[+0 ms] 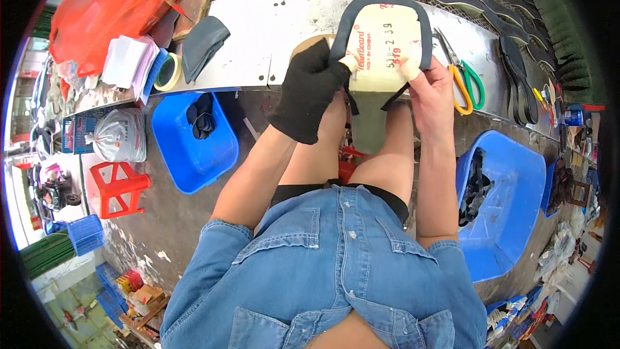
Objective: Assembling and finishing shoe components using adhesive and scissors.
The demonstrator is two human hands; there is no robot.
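A cream insole board [381, 42] with red and black print is held up over the near edge of the metal bench. Its lower end is dull green and points toward my lap. A dark strip [349, 18] runs round the board's far, rounded end, and its loose tails hang down on both sides. My left hand [311, 87], in a black glove with bare fingertips, is closed on the left edge of board and strip. My bare right hand [431, 94] pinches the right edge, with a pale covering on the thumb. Fingers underneath are hidden.
Scissors [462, 81] with orange and green handles lie right of my right hand. Dark strips [515, 81] hang over the bench edge beyond. Folded dark material [204, 48], a tape roll [168, 72] and a red bag [97, 16] sit left. Blue bins [194, 161] flank my legs.
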